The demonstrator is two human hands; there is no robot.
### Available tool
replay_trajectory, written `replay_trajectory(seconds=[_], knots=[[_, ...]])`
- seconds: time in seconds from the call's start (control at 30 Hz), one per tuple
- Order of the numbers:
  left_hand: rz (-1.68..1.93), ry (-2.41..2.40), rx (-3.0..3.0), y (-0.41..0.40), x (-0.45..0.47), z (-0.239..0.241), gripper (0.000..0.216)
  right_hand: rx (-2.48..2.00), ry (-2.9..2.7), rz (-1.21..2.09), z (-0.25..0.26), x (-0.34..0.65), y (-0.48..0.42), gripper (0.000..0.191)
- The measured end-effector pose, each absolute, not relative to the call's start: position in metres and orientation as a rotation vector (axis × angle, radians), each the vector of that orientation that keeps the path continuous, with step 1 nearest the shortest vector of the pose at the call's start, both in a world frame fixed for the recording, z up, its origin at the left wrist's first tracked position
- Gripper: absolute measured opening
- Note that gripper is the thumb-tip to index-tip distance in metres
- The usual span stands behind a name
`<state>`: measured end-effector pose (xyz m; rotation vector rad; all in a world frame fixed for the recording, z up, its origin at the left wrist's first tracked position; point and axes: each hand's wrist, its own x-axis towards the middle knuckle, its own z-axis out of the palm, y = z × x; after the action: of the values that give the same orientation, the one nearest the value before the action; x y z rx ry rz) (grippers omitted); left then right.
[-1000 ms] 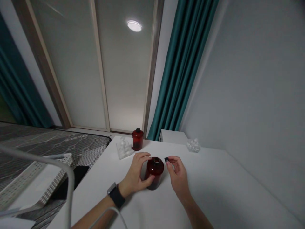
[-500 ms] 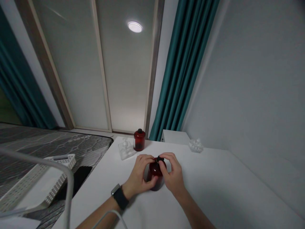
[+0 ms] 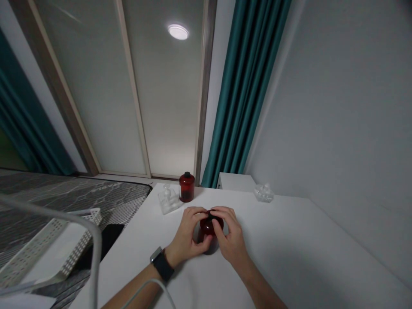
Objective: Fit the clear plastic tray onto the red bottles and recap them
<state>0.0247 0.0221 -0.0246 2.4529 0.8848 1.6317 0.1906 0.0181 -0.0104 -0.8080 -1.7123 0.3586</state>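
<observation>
A dark red, see-through bottle (image 3: 209, 228) stands on the white table (image 3: 289, 249) in front of me. My left hand (image 3: 188, 235) is wrapped round its left side, thumb low at the front and fingers near the shoulder. The fingertips of my right hand (image 3: 233, 235) close on the black cap (image 3: 211, 216) at the bottle's top, partly hiding it. Whether the cap is fully seated, I cannot tell. Behind, a second red bottle (image 3: 187, 188) with a black top stands upright beside a clear plastic piece (image 3: 168, 200).
Crumpled clear plastic (image 3: 264, 194) lies at the table's back right, near a white cabinet (image 3: 236, 182). Left of the table is a white perforated basket (image 3: 75, 251). A grey tube (image 3: 95, 266) curves across the left foreground, and a thin cable crosses my left forearm.
My right fingers and the black cap have shifted slightly left and lower over the bottle's top, covering more of the cap. My left hand keeps its grip. The view has moved a little.
</observation>
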Motion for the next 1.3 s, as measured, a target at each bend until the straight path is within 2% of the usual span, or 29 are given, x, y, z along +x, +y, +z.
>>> replay_trajectory(seconds=[0.37,0.6,0.8,1.3], knots=[[1.63,0.871,2.436,0.021,0.025,-0.024,0.051,-0.834,-1.596,0.51,-0.022,0.191,0.014,0.021],[1.604,0.904,2.437,0.021,0.024,-0.022,0.05,-0.872,-1.511,0.589,-0.034,0.192,0.016,0.028],[1.612,0.895,2.449,0.021,0.025,-0.022,0.051,-0.855,-1.53,0.659,-0.038,0.191,0.016,0.042],[1.589,0.917,2.424,0.021,0.025,-0.023,0.051,-0.865,-1.523,0.669,-0.041,0.192,0.017,0.04]])
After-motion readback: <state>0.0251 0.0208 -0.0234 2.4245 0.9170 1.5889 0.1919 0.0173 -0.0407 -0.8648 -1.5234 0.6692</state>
